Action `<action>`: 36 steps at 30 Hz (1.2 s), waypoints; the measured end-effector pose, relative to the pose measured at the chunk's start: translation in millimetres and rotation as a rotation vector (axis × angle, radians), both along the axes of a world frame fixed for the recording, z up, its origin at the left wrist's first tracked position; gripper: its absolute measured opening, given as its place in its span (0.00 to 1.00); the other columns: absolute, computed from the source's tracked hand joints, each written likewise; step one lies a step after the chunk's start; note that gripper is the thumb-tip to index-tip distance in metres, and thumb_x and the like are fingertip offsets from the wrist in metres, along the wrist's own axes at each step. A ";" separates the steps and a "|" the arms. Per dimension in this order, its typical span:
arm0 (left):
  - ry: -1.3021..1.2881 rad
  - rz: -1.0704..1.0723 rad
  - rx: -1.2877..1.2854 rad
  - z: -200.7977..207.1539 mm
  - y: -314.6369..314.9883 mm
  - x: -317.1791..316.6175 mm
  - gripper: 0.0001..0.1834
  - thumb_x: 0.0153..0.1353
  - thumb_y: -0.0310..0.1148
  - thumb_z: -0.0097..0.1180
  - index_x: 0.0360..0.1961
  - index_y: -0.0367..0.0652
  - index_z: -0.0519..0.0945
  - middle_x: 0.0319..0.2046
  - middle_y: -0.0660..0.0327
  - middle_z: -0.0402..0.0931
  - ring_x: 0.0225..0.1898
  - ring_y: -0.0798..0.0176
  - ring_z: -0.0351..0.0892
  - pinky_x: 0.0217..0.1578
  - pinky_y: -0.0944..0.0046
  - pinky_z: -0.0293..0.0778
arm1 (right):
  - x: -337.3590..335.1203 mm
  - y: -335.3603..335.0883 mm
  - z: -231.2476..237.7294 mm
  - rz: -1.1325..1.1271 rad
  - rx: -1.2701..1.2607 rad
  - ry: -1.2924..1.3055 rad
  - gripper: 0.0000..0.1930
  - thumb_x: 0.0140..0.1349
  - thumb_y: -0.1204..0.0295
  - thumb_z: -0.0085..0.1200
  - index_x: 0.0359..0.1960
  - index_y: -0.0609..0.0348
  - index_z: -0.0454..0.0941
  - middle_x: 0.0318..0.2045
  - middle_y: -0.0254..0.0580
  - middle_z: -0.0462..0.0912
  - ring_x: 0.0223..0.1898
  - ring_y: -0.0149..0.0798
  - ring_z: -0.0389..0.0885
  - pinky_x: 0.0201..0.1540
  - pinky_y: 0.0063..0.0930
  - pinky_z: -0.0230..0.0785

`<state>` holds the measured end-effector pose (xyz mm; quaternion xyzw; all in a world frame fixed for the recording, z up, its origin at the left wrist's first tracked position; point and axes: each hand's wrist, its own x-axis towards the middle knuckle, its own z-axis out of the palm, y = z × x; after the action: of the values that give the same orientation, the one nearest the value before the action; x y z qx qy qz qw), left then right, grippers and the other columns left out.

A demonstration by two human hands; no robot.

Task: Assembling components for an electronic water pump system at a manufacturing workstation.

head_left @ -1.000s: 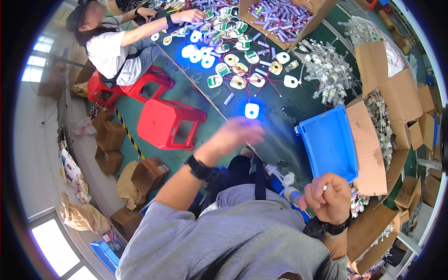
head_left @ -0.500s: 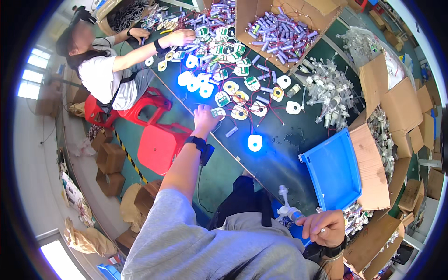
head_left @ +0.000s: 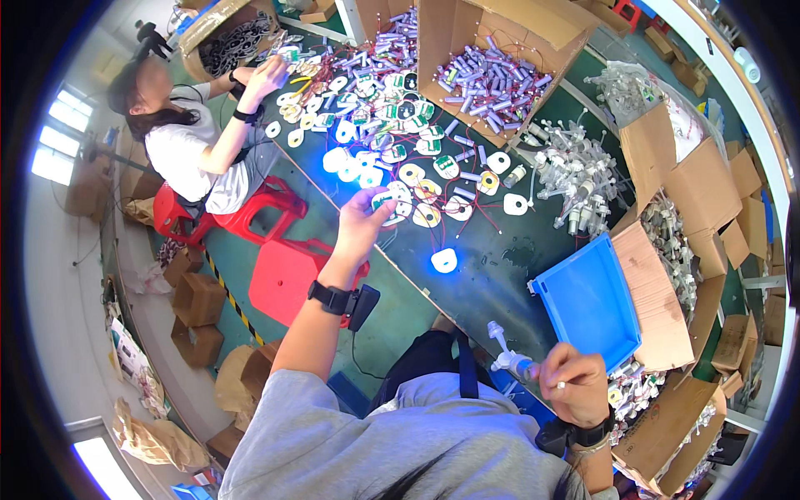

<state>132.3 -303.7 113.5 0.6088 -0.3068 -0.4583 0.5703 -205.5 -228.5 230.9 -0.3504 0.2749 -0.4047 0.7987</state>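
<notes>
Over the near left edge of the worktable, my left hand pinches a small round white disc with a green circuit board between thumb and fingers. Close by lie more white discs, some with green boards, yellow rings and red wires. My right hand is closed near my body, at the lower right. It grips a translucent plastic fitting with a thin nozzle pointing up and away; a tiny white connector shows at the fingers. One lit white disc glows blue on the table, apart from the pile.
A cardboard box of purple battery cells stands at the back. Clear plastic fittings are heaped at the right, behind a blue tray. A co-worker sits at the far left, near a red stool.
My left hand has lifted the disc with the green board off the table edge. My right hand keeps the fitting, slightly turned. The co-worker's hand has drawn back from the pile.
</notes>
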 end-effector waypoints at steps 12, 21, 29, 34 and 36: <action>0.210 -0.066 -0.243 104.0 47.4 -38.1 0.15 0.54 0.24 0.49 0.44 0.34 0.68 0.36 0.57 0.73 0.36 0.64 0.75 0.34 0.66 0.75 | 24.4 -5.5 35.5 0.080 -0.279 0.325 0.08 0.46 0.79 0.56 0.31 0.62 0.79 0.27 0.36 0.71 0.26 0.25 0.66 0.27 0.15 0.57; 0.210 -0.242 -0.197 123.8 86.1 -79.6 0.14 0.52 0.21 0.52 0.41 0.36 0.70 0.30 0.59 0.74 0.30 0.70 0.75 0.29 0.74 0.72 | 15.2 13.3 36.9 0.041 -0.084 0.112 0.09 0.45 0.86 0.54 0.30 0.66 0.77 0.30 0.37 0.71 0.29 0.24 0.68 0.29 0.13 0.59; -0.407 -0.647 -0.480 157.9 128.8 -150.1 0.08 0.48 0.24 0.54 0.32 0.42 0.77 0.23 0.59 0.74 0.24 0.63 0.73 0.23 0.69 0.67 | 6.0 38.4 54.2 -0.112 -0.583 0.619 0.09 0.43 0.82 0.57 0.28 0.61 0.79 0.26 0.35 0.72 0.24 0.24 0.69 0.24 0.14 0.60; -0.464 -0.660 -0.410 163.3 146.8 -168.5 0.07 0.48 0.22 0.55 0.32 0.38 0.77 0.26 0.59 0.76 0.26 0.67 0.75 0.26 0.72 0.69 | -4.5 55.8 57.4 -0.233 -0.787 0.727 0.07 0.42 0.82 0.58 0.26 0.61 0.78 0.22 0.35 0.71 0.20 0.25 0.68 0.20 0.15 0.59; -0.431 -0.632 -0.408 166.2 152.9 -173.0 0.07 0.49 0.24 0.55 0.32 0.38 0.77 0.26 0.60 0.75 0.26 0.68 0.74 0.26 0.72 0.69 | -10.9 58.5 55.6 -0.278 -0.764 0.650 0.06 0.42 0.82 0.58 0.24 0.61 0.76 0.20 0.35 0.70 0.20 0.26 0.68 0.20 0.15 0.59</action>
<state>-40.7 -150.9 279.7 0.4414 -0.6746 -0.4028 0.4333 -216.4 -170.0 286.4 -0.6846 0.3853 -0.4489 0.4259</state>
